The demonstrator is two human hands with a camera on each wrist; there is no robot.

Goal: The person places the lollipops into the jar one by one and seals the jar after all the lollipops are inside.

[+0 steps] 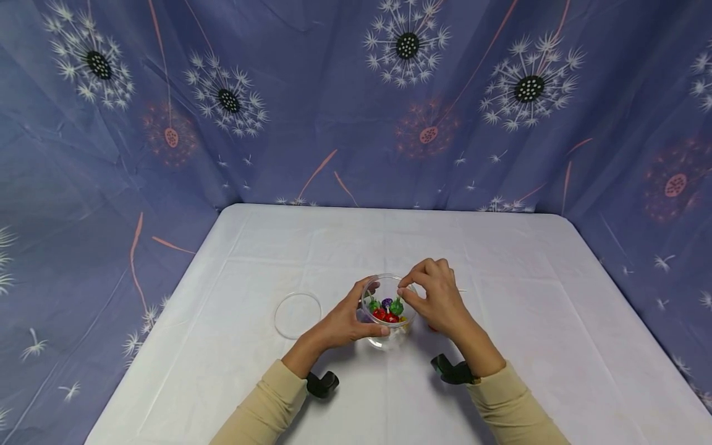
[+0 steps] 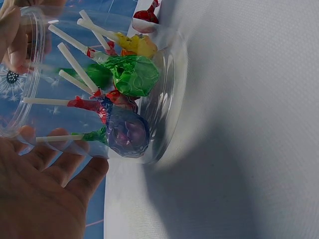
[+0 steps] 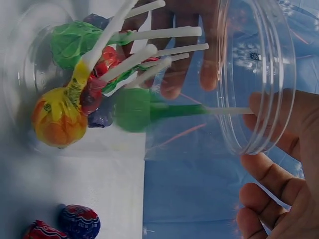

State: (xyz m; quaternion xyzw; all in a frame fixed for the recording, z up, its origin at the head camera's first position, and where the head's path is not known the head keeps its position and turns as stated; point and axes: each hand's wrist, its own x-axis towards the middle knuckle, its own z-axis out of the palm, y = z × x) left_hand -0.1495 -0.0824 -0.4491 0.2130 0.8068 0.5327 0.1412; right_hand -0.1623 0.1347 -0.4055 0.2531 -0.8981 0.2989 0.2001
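Observation:
My left hand [image 1: 346, 322] grips a clear plastic jar [image 1: 384, 343] around its side, thumb at the front and fingers behind. Inside the jar lie several wrapped lollipops, among them a yellow-orange one [image 3: 59, 117], a purple one [image 2: 127, 133] and red ones. At the jar's mouth, my right hand [image 1: 436, 295] pinches the white stick of a green lollipop [image 3: 132, 110] between thumb and forefinger. That lollipop's head hangs within the jar, a little blurred in the right wrist view. The jar looks upright in the head view.
Left of the jar lies a clear round lid [image 1: 275, 321] on the white table [image 1: 267, 259]. A blue lollipop [image 3: 79, 222] and a red lollipop [image 3: 44, 232] lie outside the jar, partly hidden by my right hand in the head view. A patterned curtain [image 1: 334, 111] hangs behind.

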